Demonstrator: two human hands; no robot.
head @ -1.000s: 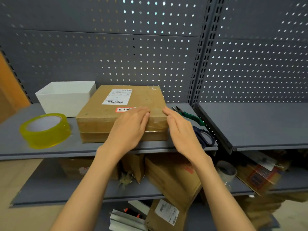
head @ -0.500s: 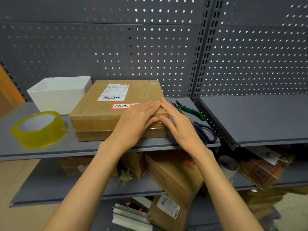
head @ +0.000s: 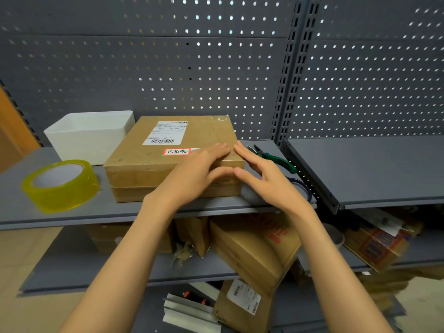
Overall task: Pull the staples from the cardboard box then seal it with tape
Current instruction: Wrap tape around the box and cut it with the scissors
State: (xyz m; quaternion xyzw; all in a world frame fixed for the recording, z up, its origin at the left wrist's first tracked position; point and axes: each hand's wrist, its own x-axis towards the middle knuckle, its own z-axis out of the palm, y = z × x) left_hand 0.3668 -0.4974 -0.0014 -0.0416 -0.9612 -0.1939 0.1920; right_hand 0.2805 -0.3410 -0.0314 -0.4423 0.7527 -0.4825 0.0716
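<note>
A flat brown cardboard box [head: 153,157] with a white shipping label and a red-edged sticker lies on the grey shelf [head: 72,212]. My left hand [head: 199,171] lies flat over the box's near right corner, fingers straight, pressing the top and front face. My right hand [head: 266,179] is flat against the box's right side, fingertips at the top edge. A yellow roll of tape [head: 60,185] stands on the shelf to the left of the box. Green-handled pliers [head: 276,158] lie right of the box.
A white bin [head: 93,135] stands behind the tape roll, next to the box. Blue-handled scissors [head: 302,186] lie partly hidden behind my right hand. A perforated grey back panel rises behind. Below are shelves with more cardboard boxes [head: 254,246] and a tape roll.
Both hands have slid forward along the box's right end, their fingertips coming together near the top edge. The view has shifted slightly.
</note>
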